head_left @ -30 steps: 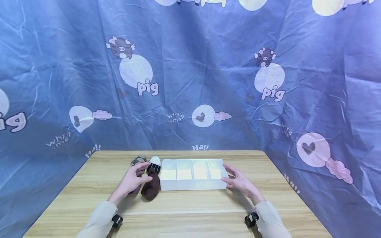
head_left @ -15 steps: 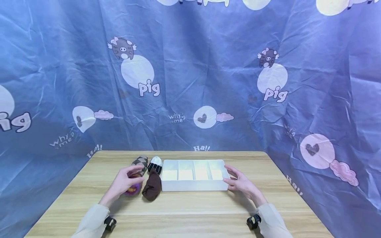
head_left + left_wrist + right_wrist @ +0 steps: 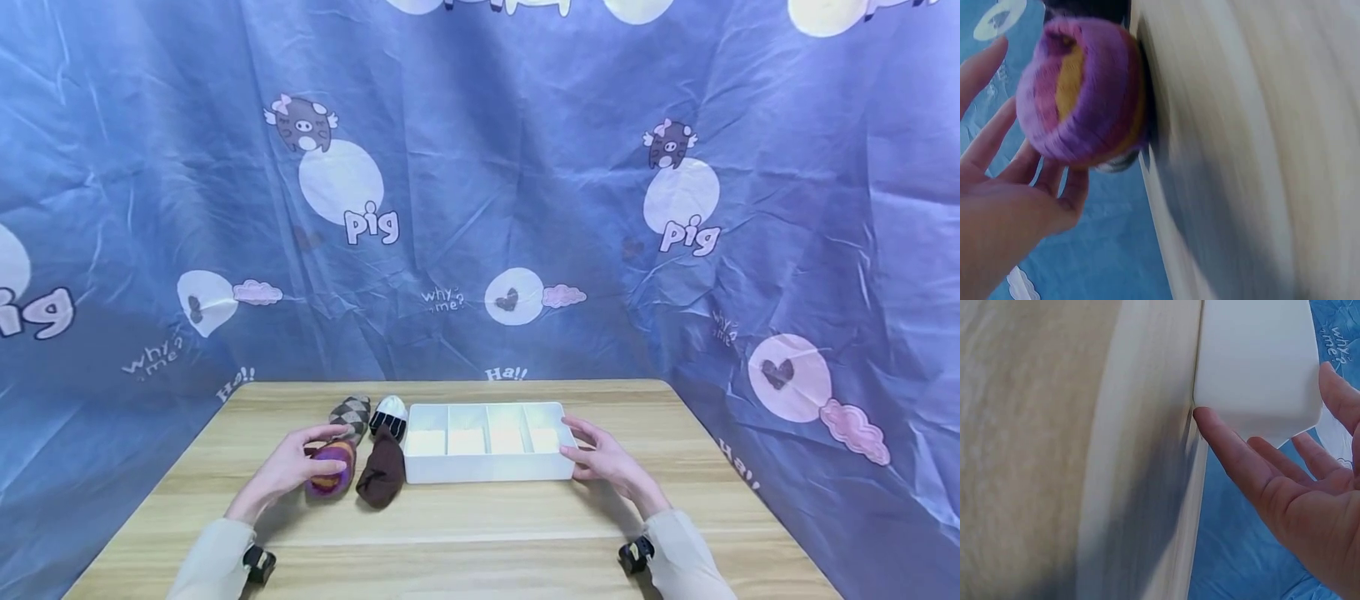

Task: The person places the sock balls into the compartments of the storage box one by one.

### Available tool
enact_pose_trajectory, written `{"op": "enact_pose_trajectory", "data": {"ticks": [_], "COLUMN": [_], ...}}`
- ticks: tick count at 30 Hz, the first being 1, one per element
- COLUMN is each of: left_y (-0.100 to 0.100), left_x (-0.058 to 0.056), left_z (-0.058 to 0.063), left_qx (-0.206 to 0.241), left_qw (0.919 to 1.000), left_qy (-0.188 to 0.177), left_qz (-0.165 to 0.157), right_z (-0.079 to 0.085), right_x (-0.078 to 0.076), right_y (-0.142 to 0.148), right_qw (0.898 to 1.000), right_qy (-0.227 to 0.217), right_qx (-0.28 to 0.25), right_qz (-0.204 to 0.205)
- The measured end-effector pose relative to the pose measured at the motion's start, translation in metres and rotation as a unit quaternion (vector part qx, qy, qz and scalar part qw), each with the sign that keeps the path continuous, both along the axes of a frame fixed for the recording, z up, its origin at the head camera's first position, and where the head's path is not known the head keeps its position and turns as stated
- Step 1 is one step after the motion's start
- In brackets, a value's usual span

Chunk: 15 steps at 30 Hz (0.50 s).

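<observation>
My left hand point(image 3: 283, 467) is at a rolled purple, orange and maroon striped sock point(image 3: 330, 482). Its fingers are spread and only lightly bent around the sock's left side. In the left wrist view the striped sock point(image 3: 1100, 94) sits on the table beside the spread fingers, and whether they touch it is hard to tell. A white box point(image 3: 487, 468) with several compartments stands right of the socks. At its right end rests my right hand point(image 3: 606, 460), with extended fingertips against the end wall; the right wrist view shows this box wall point(image 3: 1254, 362) too.
Close to the box's left end lie a dark brown sock point(image 3: 382, 473) and a black-and-white rolled sock point(image 3: 392, 417). A grey argyle sock point(image 3: 351, 415) is behind the striped one. A blue printed curtain point(image 3: 480, 208) hangs beyond the wooden table point(image 3: 480, 550).
My left hand has moved left and towards me, from above the brown sock to the striped sock. My right hand stays at the box's end; the box has not visibly shifted on the table.
</observation>
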<state>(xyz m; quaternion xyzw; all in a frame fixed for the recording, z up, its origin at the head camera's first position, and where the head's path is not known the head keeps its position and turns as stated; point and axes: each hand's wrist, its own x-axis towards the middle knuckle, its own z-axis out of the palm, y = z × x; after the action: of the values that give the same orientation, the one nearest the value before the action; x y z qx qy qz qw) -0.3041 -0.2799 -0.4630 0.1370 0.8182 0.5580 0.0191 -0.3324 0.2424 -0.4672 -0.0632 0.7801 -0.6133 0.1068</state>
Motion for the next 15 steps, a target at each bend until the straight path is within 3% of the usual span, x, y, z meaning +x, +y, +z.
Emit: {"op": "enact_pose_trajectory", "data": {"ticks": [6, 15], "left_y": [-0.0097, -0.0115], "left_x": [-0.0040, -0.0043], "left_z": [-0.0041, -0.0082], "left_qx": [-0.007, -0.020], "left_qw": [0.9994, 0.9996], "left_qy": [-0.006, -0.006], "left_qz": [-0.033, -0.021], "right_z": [0.0000, -0.0014], "right_x": [-0.0008, -0.0004], "right_y": [-0.0003, -0.0015], "right_qw": [1.000, 1.000], "right_qy": [-0.004, -0.002], "right_qx": [-0.006, 0.000], "right_qz": [0.002, 0.003]}}
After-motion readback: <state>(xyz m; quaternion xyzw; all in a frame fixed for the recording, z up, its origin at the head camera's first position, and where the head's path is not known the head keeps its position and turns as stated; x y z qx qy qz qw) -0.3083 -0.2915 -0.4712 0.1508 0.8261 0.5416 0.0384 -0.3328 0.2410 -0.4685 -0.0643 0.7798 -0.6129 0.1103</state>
